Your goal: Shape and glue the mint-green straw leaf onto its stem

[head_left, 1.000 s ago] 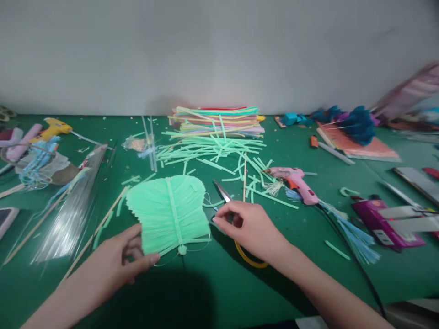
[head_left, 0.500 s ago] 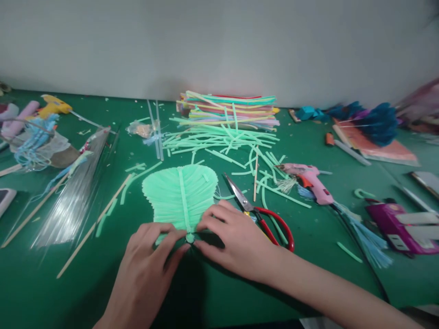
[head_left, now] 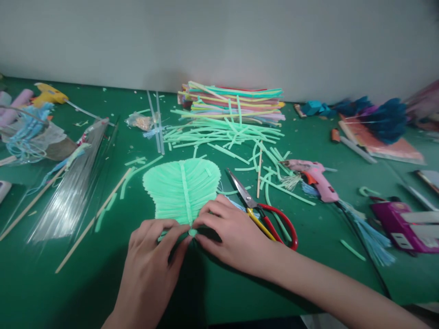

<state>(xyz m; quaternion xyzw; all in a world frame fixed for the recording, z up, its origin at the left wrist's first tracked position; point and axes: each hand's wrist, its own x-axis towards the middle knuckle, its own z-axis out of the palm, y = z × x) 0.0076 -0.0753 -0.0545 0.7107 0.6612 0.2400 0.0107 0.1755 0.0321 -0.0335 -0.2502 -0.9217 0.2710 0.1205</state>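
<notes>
Both hands are meeting at the near end of a mint-green leaf made of straw pieces [head_left: 181,187], which is lying flat on the green table [head_left: 51,292] in front of the person. The left hand [head_left: 151,265] is pinching the leaf's stem end from the left with thumb and forefinger, and the right hand [head_left: 233,237] is pinching the same spot from the right, fingertips nearly touching.

Just beside the right hand, red-and-yellow-handled scissors [head_left: 260,210] are lying with blades pointing away, close to the leaf's right edge. Beyond the leaf, loose green straw cuttings [head_left: 222,137] are sprawling across the table, and a stack of coloured straws [head_left: 233,103] is sitting behind them near the wall. A pink glue gun [head_left: 313,176] is resting to the right of the scissors, its cord trailing toward the near edge past a light-blue tassel [head_left: 366,233]. A purple box [head_left: 401,226] is lying further right. On the left, a bundle of clear sticks [head_left: 72,192] and thin wooden skewers [head_left: 92,224] are lying slantwise, with a yellow glue gun [head_left: 48,93] far off at the back left.

Bare table is showing near the front edge, to the left of the left hand and below the right forearm.
</notes>
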